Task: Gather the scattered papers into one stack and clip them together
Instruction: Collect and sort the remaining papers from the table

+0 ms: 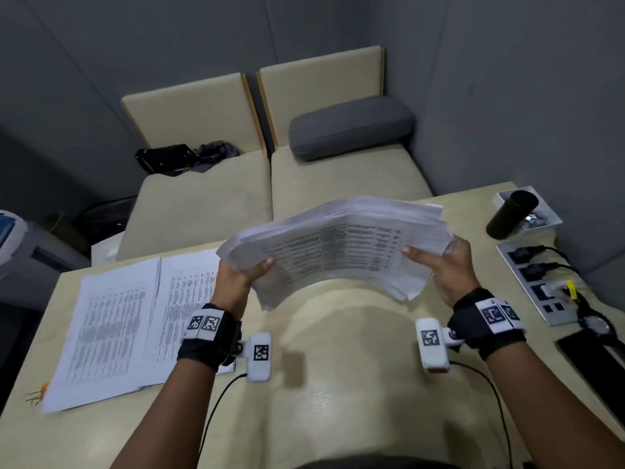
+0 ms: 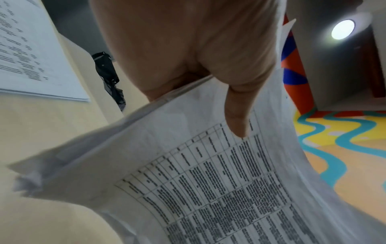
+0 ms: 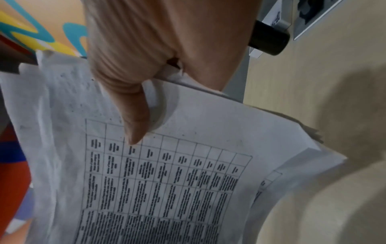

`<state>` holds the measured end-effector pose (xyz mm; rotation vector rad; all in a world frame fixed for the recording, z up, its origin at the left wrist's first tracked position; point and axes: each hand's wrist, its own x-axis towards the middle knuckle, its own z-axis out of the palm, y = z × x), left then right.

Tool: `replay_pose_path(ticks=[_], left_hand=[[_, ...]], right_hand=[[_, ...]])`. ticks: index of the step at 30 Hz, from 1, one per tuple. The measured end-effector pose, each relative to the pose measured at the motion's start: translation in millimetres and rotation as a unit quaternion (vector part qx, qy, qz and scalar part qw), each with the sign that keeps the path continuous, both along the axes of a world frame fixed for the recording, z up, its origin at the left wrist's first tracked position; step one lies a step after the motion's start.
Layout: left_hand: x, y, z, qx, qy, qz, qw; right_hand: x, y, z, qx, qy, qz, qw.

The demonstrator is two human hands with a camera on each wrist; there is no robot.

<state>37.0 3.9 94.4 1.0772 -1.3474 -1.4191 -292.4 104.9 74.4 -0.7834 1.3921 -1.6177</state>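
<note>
Centre of the head view: bundle of papers (image 1: 338, 252) held above the worktop (image 1: 338, 384). Left hand (image 1: 236, 279) and right hand (image 1: 449, 269) pinch its short ends, thumbs on top. Sheets limp, sagging, uneven, likely to slip; best held by the edges. More papers (image 1: 111, 326) lie lower left.

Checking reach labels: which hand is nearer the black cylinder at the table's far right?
Right. The right hand grips the held papers just short of the black cylinder; the left hand grips their opposite end.
</note>
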Motion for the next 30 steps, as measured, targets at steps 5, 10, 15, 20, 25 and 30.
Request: replay_pose_path(ticks=[5, 10, 15, 20, 25, 30], left_hand=[[-4.9, 5.2, -34.0, 0.056, -0.027, -0.002, 0.998], [-6.6, 3.5, -57.5, 0.099, -0.197, -0.062, 0.973], [-4.0, -6.0, -59.4, 0.087, -0.114, -0.030, 0.989], [-6.3, -15.9, -63.8, 0.142, -0.042, -0.029, 0.989], [-4.7, -16.9, -74.3, 0.161, -0.086, -0.010, 0.983], [-28.0, -10.6, -80.3, 0.138, -0.140, 0.032, 0.980]], right_hand=[[-0.8, 8.1, -31.4, 0.040, 0.039, 0.015, 0.998], [-0.3, 26.5, -63.3, 0.118, 0.014, 0.011, 0.993], [1.3, 18.5, -61.8, 0.131, 0.023, 0.021, 0.991], [0.1, 6.0, -54.4, 0.138, 0.009, 0.004, 0.990], [-3.4, 6.5, -57.3, 0.142, -0.007, -0.012, 0.990], [10.2, -2.3, -63.7, 0.163, -0.004, -0.008, 0.987]])
